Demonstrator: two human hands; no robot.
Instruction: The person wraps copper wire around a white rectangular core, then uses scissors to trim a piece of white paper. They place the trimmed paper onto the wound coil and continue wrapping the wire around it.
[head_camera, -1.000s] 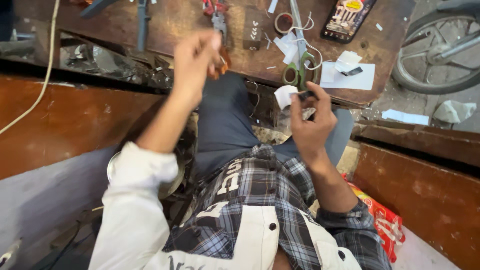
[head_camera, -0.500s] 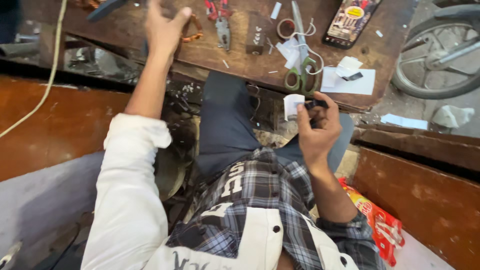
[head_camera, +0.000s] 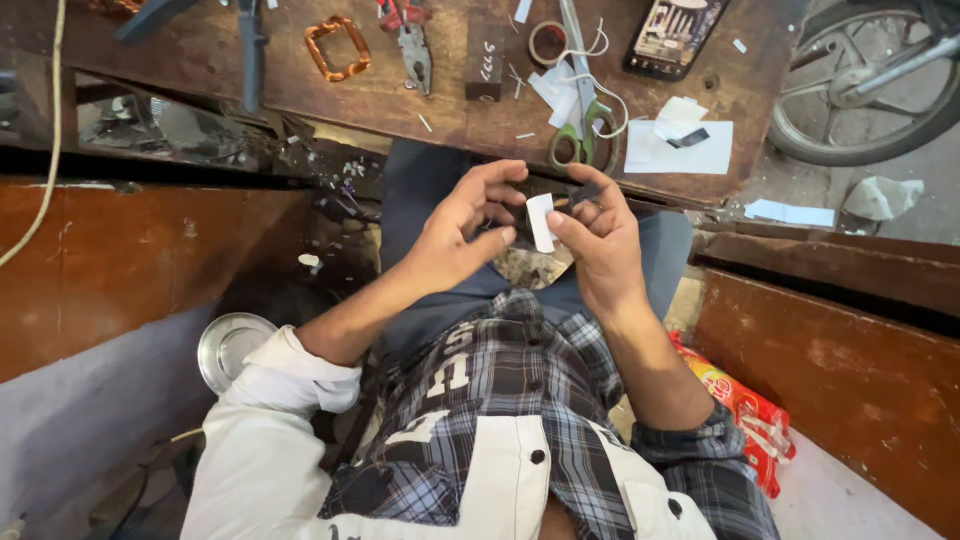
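Fingers of left hand (head_camera: 465, 235) and right hand (head_camera: 598, 240) pinch 1 white paper strip (head_camera: 541, 222). Workbench edge (head_camera: 420, 135) lies just beyond at 12 o'clock; scissors (head_camera: 578, 140) sit near it.

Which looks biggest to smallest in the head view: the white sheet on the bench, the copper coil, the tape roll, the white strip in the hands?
1. White sheet
2. Copper coil
3. White strip, though it is nearer the camera, so its rank against the coil is unsure
4. Tape roll
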